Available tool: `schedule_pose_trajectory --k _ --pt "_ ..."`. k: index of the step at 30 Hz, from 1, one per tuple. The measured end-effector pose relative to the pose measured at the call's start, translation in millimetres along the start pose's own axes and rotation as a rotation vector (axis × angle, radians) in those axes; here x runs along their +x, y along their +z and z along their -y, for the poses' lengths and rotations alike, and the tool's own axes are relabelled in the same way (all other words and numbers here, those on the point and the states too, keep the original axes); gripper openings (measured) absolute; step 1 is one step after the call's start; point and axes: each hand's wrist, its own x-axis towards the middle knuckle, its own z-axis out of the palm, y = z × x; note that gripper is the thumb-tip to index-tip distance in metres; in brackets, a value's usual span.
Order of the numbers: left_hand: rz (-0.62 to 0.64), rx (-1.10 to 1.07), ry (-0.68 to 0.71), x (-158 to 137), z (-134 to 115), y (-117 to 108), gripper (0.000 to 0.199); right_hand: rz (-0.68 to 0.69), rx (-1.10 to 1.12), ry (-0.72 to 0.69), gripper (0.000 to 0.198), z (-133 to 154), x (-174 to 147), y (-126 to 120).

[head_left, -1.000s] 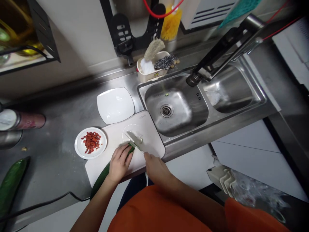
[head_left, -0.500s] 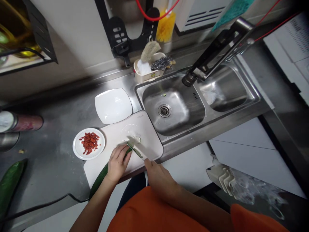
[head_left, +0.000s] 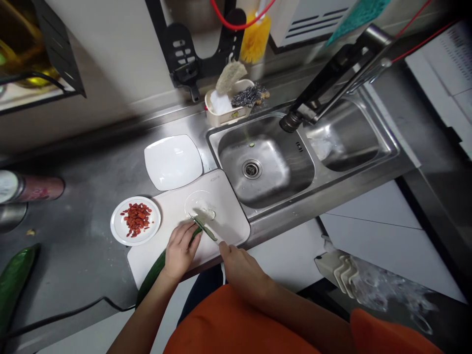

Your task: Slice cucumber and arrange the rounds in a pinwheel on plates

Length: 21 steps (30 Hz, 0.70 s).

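Cucumber [head_left: 152, 273] across edge of board [head_left: 231, 215]

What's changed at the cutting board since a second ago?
The knife and right hand have shifted slightly toward the person. Nothing was taken up or let go: the right hand keeps the knife, the left hand the cucumber. The cutting board, round plate and square dish stayed put.

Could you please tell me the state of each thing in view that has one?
Left hand: fingers curled over the held cucumber
Right hand: closed on the knife
Knife: blade at the held cucumber's end
Held cucumber: partly cut
Second cucumber: lying down, visible part uncut
Chopping board: lying under the held cucumber
Round plate: face up, holding red pieces
Square plate: face up
Sink: green scrap inside
Faucet: no stream visible
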Motion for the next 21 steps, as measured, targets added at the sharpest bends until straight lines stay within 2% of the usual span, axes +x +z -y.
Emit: schedule_pose_trajectory --k 10,21 --pt "0.019 -0.002 -0.023 -1 0 1 0.028 -0.029 0.062 0.011 0.034 3 18 5" --pt "0.039 0.005 -0.020 1 -1 -1 0.028 -0.107 0.059 0.002 0.040 1 46 34"
